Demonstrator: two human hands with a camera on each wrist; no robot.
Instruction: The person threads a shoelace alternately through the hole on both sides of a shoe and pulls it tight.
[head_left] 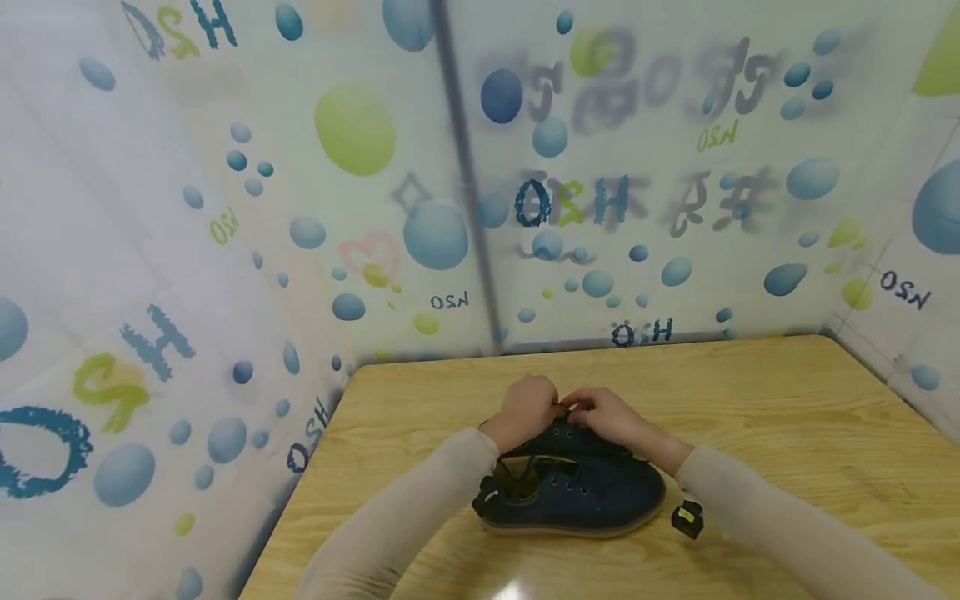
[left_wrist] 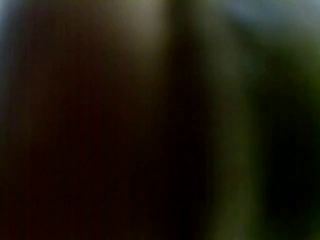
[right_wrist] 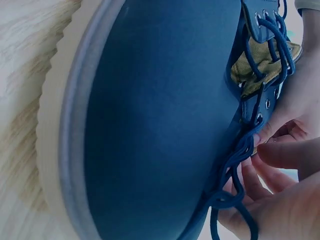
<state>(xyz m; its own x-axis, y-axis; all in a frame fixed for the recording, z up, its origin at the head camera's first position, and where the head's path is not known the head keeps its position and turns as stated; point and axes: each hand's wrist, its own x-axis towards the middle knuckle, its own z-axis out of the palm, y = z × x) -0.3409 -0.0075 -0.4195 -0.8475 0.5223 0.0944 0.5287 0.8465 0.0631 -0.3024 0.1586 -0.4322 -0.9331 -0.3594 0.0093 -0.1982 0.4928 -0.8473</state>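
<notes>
Two dark navy lace-up shoes lie side by side on the table, the near shoe (head_left: 611,496) in front of the far shoe (head_left: 592,447). My left hand (head_left: 528,408) holds the far shoe by its eyelet edge, its thumb at the edge in the right wrist view. Facing it, my right hand (head_left: 607,417) pinches with thumb and fingertips at the same edge, at the lace; the pinched bit is mostly hidden. Blue laces (right_wrist: 240,150) hang looped beside the fingers. A khaki lining (right_wrist: 255,62) shows under crossed laces. The left wrist view is dark blur.
The wooden table (head_left: 787,417) reaches back to a patterned curtain (head_left: 637,250). A small black wrist camera (head_left: 687,518) hangs below the right sleeve, and another wrist camera (head_left: 487,496) sits under the left sleeve, overlapping the near shoe's heel.
</notes>
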